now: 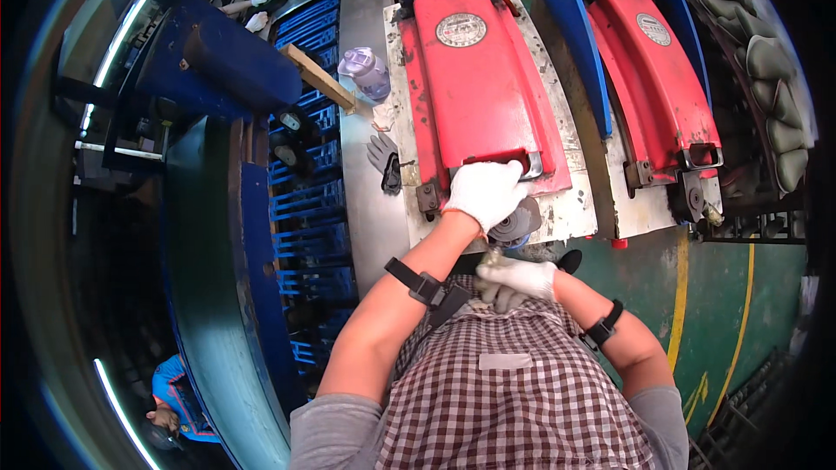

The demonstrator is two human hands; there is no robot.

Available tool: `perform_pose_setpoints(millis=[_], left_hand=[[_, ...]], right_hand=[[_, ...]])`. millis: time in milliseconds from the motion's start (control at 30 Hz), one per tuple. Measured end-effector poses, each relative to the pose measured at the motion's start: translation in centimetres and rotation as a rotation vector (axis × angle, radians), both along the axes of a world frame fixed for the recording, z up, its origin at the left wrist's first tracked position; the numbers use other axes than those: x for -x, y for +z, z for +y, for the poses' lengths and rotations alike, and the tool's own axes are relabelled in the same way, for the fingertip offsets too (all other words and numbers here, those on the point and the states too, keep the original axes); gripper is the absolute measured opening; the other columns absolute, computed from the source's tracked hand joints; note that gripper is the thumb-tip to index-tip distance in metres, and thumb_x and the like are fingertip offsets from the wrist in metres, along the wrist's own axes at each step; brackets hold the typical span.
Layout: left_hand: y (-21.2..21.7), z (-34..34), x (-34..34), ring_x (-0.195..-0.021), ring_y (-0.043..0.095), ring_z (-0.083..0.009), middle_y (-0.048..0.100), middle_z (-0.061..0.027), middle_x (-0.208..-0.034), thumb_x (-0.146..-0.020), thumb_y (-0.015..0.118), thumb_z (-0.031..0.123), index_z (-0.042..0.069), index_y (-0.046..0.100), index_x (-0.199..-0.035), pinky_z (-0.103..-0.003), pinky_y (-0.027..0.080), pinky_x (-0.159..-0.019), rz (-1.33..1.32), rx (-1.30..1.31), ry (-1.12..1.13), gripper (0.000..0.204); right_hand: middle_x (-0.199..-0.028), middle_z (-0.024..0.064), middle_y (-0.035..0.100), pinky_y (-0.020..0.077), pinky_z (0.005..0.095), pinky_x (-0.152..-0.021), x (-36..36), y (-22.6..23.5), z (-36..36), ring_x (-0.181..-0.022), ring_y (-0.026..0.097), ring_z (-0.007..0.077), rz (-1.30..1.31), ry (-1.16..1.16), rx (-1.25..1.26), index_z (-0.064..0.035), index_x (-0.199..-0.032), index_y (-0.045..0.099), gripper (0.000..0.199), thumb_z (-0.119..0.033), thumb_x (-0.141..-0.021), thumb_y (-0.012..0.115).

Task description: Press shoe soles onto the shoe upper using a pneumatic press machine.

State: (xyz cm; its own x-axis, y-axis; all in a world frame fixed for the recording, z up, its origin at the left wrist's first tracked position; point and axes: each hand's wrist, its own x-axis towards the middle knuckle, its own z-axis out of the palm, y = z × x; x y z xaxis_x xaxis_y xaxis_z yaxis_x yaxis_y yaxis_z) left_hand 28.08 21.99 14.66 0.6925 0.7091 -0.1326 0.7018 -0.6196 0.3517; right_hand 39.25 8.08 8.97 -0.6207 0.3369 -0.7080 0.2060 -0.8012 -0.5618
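My left hand (pixel 488 196), in a white glove, is closed on the metal handle (pixel 532 165) at the near end of a red machine cover (pixel 475 78). The cover lies low over its pale, worn bed (pixel 566 183). Close in front of my checked apron (pixel 514 383) is my right hand (pixel 518 280), also white-gloved, with its fingers curled in. Its fingertips look stained and slightly blurred, and I cannot make out what they hold. A round grey machine part (pixel 515 222) sits just below the handle, between my two hands.
A second red machine (pixel 653 78) with blue side panels stands to the right. Left of my machine, a metal ledge holds a purple bottle (pixel 366 74) and a grey glove (pixel 383 157). Beyond runs a blue slatted conveyor (pixel 305 183). Another person (pixel 178 400) is at the lower left.
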Motion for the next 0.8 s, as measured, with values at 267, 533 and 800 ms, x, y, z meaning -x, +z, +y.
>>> perform_pose_setpoints(millis=[267, 533, 800], left_hand=[[9.7, 2.1, 1.3, -0.085, 0.073, -0.0359, 0.073, -0.0170, -0.088, -0.096, 0.061, 0.038, 0.011, 0.066, -0.108, -0.047, 0.057, -0.076, -0.163, -0.094, 0.019, 0.030], [16.8, 7.2, 4.8, -0.129, 0.057, -0.0378, 0.061, -0.0188, -0.138, -0.078, 0.082, 0.017, 0.008, 0.061, -0.141, -0.047, 0.045, -0.112, -0.538, -0.882, -0.040, 0.066], [13.1, 3.1, 9.2, -0.137, 0.055, -0.0408, 0.063, -0.0207, -0.141, -0.089, 0.075, 0.014, -0.003, 0.063, -0.137, -0.051, 0.035, -0.120, -0.962, -0.601, 0.031, 0.052]], right_hand=[[-0.082, 0.0087, 0.068, 0.0556, 0.0333, -0.061, -2.4, 4.7, 2.9, -0.068, 0.066, 0.0178, -0.278, 0.168, -0.404, -0.0027, -0.118, 0.064, 0.052, -0.052, -0.105, 0.055], [-0.139, 0.0276, 0.055, 0.0455, 0.0490, -0.107, -0.1, 4.1, 15.0, -0.124, 0.055, 0.0462, -1.124, -0.340, -1.205, -0.0035, -0.139, 0.054, 0.070, -0.041, -0.085, 0.078], [-0.157, 0.0333, 0.035, 0.0451, 0.0478, -0.114, -0.1, -0.9, 19.0, -0.134, 0.051, 0.0495, -1.089, -0.523, -1.164, -0.0139, -0.155, 0.045, 0.084, -0.031, -0.081, 0.079]])
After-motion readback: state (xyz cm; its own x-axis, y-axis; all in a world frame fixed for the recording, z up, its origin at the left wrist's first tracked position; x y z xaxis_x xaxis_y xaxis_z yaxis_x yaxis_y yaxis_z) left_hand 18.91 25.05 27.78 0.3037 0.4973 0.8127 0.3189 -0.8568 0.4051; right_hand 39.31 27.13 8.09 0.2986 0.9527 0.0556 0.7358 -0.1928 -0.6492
